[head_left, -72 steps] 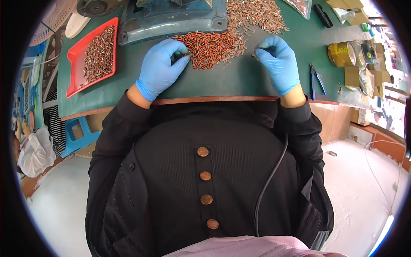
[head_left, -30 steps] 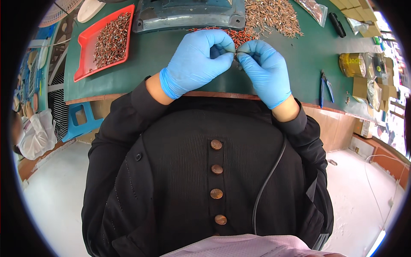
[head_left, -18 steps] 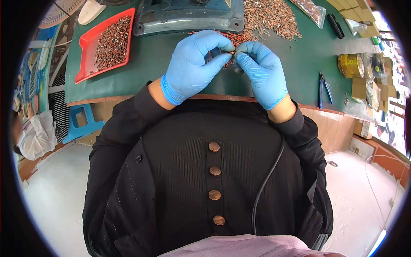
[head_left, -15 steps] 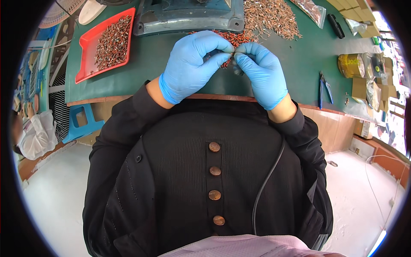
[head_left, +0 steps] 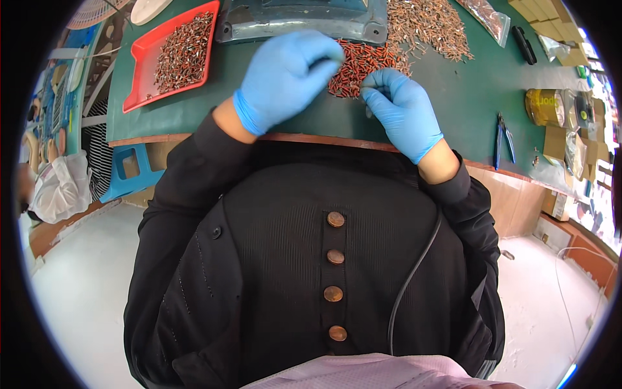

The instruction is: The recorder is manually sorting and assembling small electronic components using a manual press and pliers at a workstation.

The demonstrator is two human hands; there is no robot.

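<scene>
- Blue nitrile gloves cover both hands, which work over a green-topped bench point(head_left: 453, 97) with a wooden front edge.
- The left hand point(head_left: 285, 78) is curled loosely, its fingertips bent in toward the thumb beside the near end of a heap of small red sleeved terminals point(head_left: 359, 65); whether it pinches a piece I cannot tell.
- The right hand point(head_left: 402, 110) sits just right of it, fingers drawn together at the near edge of the same red heap, thumb and forefinger pressed close as if on one small piece; the piece itself is too small to make out.
- The two hands are near each other but apart.
- Behind the red heap, a second, wider spread of brownish metal terminals point(head_left: 431, 23) lies on the bench top.
- A grey-blue machine base point(head_left: 304, 16) stands at the far edge, touching the back of the left hand's area in the view.
- To the left, a red tray point(head_left: 139, 71) holds a pile of dark finished pieces.
- On the right lie blue-handled pliers point(head_left: 502, 136) and a yellow tape roll point(head_left: 544, 107), well apart from the hands.
- A blue stool point(head_left: 129, 172) stands below the bench's left end.
</scene>
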